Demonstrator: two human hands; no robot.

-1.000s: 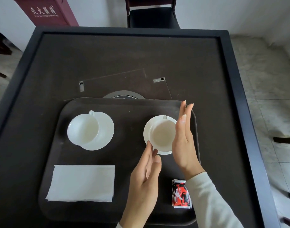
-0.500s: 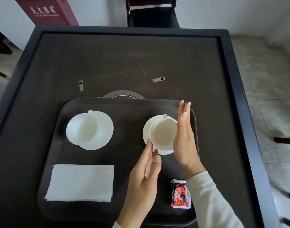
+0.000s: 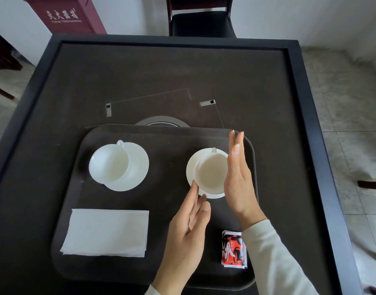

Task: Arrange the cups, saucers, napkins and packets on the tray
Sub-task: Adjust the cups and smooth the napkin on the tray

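A dark brown tray [image 3: 165, 139] lies on the near half of the table. On its right part a white cup [image 3: 210, 173] sits on a white saucer [image 3: 190, 167]. My right hand [image 3: 238, 177] stands edge-on with straight fingers against the right side of that cup and saucer. My left hand [image 3: 189, 233] reaches up from below with straight fingers, its fingertips touching the saucer's lower left rim. A second white cup [image 3: 109, 165] sits off-centre on its saucer [image 3: 138, 169] at the tray's left. White napkins [image 3: 106, 232] lie front left, red and black packets [image 3: 234, 249] front right.
The dark table [image 3: 182, 77] has a raised black rim and a round inset [image 3: 161, 122] partly under the tray's far edge. A black chair [image 3: 201, 22] stands beyond the table, a red box [image 3: 65, 13] at the far left.
Both hands stay at the right cup and saucer; the hands and that saucer have crept slightly up and left in view. Nothing else on the tray moved.
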